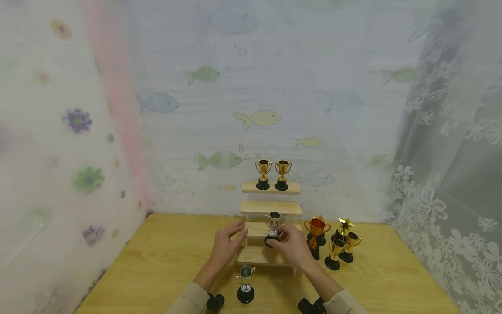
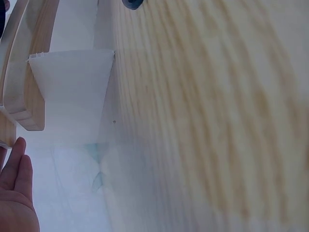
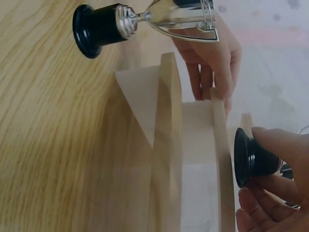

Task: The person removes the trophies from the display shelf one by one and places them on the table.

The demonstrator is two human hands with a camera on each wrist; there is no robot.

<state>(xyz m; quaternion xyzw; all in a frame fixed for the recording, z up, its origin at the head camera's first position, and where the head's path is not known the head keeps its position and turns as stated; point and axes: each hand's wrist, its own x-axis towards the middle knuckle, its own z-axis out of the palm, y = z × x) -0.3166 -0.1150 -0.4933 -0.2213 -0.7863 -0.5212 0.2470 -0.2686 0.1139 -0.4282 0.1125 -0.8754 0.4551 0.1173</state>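
Note:
My right hand pinches a small silver trophy cup by its black base, between thumb and fingers. The cup is upright, its base close over a lower step of the wooden tiered shelf. At the shelf's left end, my left hand has its fingers extended, fingertips right by the step's end. In the left wrist view those fingers hold nothing. Another silver trophy cup stands on the table in front of the shelf. Two gold trophy cups stand side by side on the top step.
Right of the shelf on the wooden table stand several trophies: an orange-red cup, gold cups and a star-topped trophy. A fish-patterned curtain hangs behind, and lace hangs at the right.

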